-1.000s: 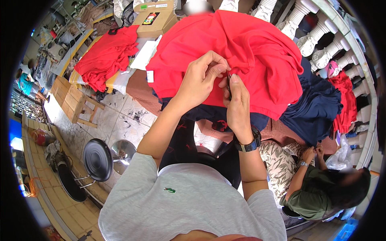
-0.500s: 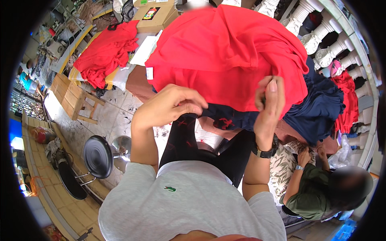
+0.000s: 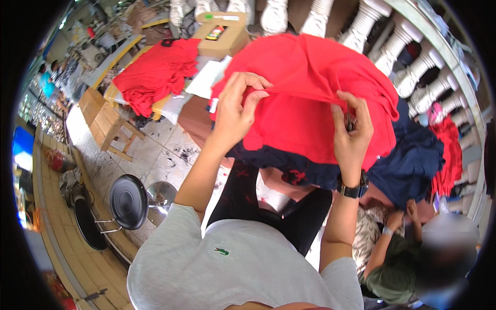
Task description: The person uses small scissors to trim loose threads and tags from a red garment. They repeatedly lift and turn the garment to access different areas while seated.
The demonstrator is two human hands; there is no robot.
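A large red garment (image 3: 305,57) lies bunched over dark navy cloth (image 3: 315,168) in front of me. My left hand (image 3: 235,111) pinches an edge of the red fabric between thumb and fingers. At the other end of that edge, my right hand (image 3: 354,126) grips the fabric too, and the edge is drawn into a raised fold between them. Inside my right palm sits a small dark metal tool (image 3: 351,123), mostly hidden by the fingers, so its kind does not show. A white label (image 3: 213,106) hangs at the garment's left side.
Another red garment pile (image 3: 155,72) and a cardboard box (image 3: 222,36) are at the far left. More navy cloth (image 3: 405,160) hangs to the right, near a seated person (image 3: 395,263). A wooden stool (image 3: 106,121) and a black round seat (image 3: 128,201) stand left; white balusters (image 3: 356,28) line the back.
Both hands have moved up and forward onto the red garment. My left hand has gone from hovering near its front edge to pinching the fabric, and a fold has been lifted between the hands.
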